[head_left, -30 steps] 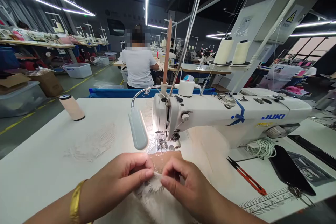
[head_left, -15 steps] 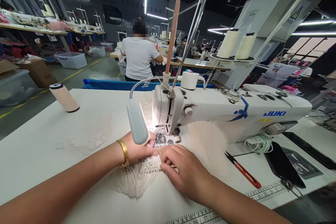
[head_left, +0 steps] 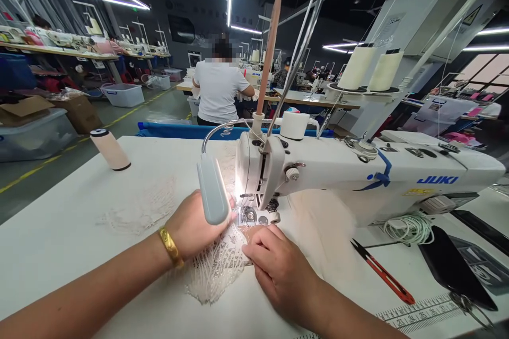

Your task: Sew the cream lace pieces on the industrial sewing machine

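Note:
A piece of off-white lace lies at the front of the white sewing machine, by the lit presser foot. My left hand, with a gold bangle at the wrist, is closed at the lace's upper left edge; the grey lamp head hides most of its fingers. On the right side of the lace, my right hand has its fingers curled, with thumb and forefinger pinching the edge. Tan sheer fabric shows between the hands, just below the foot.
A peach thread cone stands at the table's left. Pale sheer fabric spreads under the machine arm. To the right lie red thread snips, a black phone, a coiled cord and a ruler strip. A person in white sits ahead.
The view has shifted, moving the scene rightward. My left hand has drawn back slightly from the foot and its wrist has turned; its thumb is now behind the lamp. My right hand stays on the lace.

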Action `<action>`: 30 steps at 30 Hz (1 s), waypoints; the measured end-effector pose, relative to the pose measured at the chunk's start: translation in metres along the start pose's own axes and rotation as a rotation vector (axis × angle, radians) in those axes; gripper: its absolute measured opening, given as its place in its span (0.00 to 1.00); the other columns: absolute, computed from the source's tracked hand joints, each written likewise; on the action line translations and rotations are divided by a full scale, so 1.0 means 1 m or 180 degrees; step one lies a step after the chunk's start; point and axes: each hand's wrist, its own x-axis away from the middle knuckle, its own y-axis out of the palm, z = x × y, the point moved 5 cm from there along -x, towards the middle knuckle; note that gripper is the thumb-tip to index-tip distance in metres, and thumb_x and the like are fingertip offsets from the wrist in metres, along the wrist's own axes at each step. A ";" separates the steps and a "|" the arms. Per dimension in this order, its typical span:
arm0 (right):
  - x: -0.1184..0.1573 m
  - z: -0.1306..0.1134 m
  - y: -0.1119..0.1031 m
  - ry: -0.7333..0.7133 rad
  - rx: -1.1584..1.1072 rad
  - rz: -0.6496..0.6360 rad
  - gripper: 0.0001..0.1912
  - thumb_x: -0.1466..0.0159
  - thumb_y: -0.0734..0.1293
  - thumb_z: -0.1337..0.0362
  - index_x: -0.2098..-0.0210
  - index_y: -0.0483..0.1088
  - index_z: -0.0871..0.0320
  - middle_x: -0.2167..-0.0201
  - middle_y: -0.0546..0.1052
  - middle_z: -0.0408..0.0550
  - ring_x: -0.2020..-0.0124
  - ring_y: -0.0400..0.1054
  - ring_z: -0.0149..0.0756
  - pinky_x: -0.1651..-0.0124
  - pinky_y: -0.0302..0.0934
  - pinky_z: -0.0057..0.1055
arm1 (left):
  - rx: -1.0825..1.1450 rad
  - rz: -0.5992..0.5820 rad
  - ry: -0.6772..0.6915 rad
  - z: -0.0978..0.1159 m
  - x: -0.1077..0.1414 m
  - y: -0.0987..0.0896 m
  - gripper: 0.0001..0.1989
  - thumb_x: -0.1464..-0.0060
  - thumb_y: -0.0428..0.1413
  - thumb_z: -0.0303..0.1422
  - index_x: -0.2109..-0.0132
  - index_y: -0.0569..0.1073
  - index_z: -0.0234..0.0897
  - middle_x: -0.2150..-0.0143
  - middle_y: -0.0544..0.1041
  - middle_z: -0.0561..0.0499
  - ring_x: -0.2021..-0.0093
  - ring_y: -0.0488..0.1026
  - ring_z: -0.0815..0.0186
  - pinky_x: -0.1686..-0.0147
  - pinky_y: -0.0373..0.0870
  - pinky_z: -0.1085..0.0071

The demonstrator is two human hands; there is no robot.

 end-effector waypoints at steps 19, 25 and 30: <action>0.002 -0.001 0.006 -0.0109 0.0147 0.0069 0.15 0.38 0.58 0.82 0.63 0.64 0.56 0.65 0.67 0.47 0.63 0.58 0.41 0.58 0.60 0.36 | -0.1225 0.0778 0.1313 0.003 0.019 0.033 0.16 0.33 0.49 0.29 0.71 0.71 0.40 0.73 0.71 0.52 0.69 0.67 0.61 0.65 0.65 0.64; 0.003 -0.001 0.007 -0.0142 0.0221 0.0129 0.15 0.38 0.58 0.82 0.63 0.65 0.56 0.65 0.67 0.48 0.63 0.58 0.41 0.60 0.60 0.35 | -0.1588 0.0806 0.1699 0.020 0.037 0.036 0.17 0.33 0.47 0.22 0.68 0.75 0.38 0.66 0.76 0.47 0.66 0.69 0.58 0.63 0.69 0.60; 0.004 -0.001 0.009 -0.0180 0.0267 0.0143 0.16 0.39 0.58 0.82 0.62 0.67 0.57 0.65 0.66 0.48 0.64 0.58 0.42 0.61 0.59 0.35 | -0.1951 0.0800 0.1904 0.027 0.050 0.040 0.12 0.34 0.50 0.20 0.59 0.78 0.32 0.62 0.79 0.44 0.62 0.74 0.54 0.62 0.70 0.57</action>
